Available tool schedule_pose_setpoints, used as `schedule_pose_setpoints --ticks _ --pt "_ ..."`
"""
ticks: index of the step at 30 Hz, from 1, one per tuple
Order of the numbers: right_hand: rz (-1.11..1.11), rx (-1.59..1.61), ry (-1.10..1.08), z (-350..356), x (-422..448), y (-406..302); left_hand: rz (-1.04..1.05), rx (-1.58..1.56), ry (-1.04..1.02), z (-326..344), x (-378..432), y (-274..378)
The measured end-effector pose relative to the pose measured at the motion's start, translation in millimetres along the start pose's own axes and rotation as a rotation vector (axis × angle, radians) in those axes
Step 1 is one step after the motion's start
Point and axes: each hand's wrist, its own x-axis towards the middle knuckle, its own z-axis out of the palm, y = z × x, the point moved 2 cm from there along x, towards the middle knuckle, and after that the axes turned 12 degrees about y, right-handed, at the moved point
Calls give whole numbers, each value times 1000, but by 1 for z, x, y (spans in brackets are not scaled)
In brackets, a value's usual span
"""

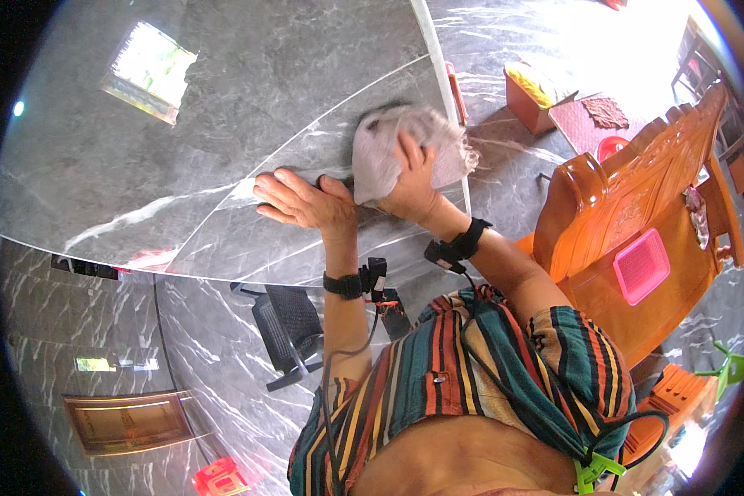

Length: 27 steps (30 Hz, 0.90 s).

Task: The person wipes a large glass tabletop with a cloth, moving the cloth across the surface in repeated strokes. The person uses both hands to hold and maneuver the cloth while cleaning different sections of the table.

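My right hand [412, 180] presses down on a bunched, pale grey cloth [387, 149] with frayed edges, its fingers partly sunk into the folds. The cloth lies against a glossy dark grey, white-veined surface [273, 99] close to its right edge. Just left of the cloth, my left hand [307, 198] rests on or just over the same surface, fingers spread, holding nothing. Both wrists wear black straps with small devices and cables. A bright window shape is reflected in the surface at the upper left.
A carved wooden bench [632, 248] with a pink plastic basket [642, 266] stands at the right. Behind it are a box with yellow material [533, 96] and a mat [573, 121]. A black chair [288, 328] is at the lower left, a red stool [220, 477] farther down.
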Motion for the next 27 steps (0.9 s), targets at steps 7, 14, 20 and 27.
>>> schedule_pose_setpoints --ticks 7,14,20,27 --pt "-105 24 -3 -10 1 4 0 -20 19 -2 1 -2" --pt "14 24 262 -19 67 13 -26 -44 15 -2 1 0" --pt "48 6 404 -19 112 3 -37 -66 -15 -5 1 2" --pt "-103 -63 187 -3 69 -8 -66 -64 -50 -5 -5 -1"
